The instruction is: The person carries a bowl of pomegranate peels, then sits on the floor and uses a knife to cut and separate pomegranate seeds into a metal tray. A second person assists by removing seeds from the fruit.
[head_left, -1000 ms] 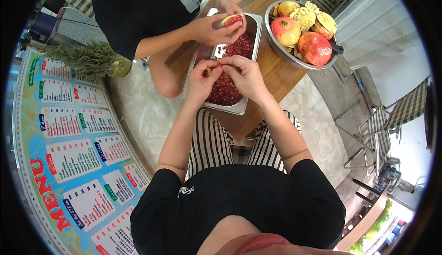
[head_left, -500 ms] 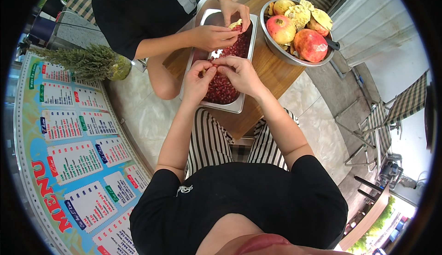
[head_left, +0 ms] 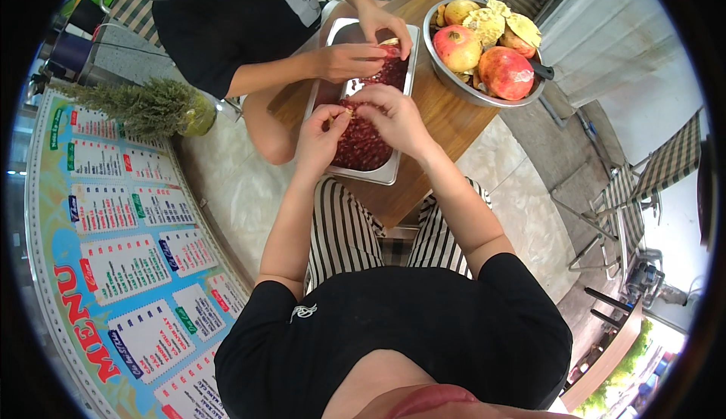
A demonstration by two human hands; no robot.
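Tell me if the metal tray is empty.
Not empty: red seeds cover the near end of the tray, with bare metal showing beyond.

Bright daylight, strong fisheye edge curvature

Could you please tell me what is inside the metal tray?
The tray holds red pomegranate seeds, with bare bottom showing near the middle. The left hand, right hand and a co-worker's hands hide parts; anything beneath the seeds is covered.
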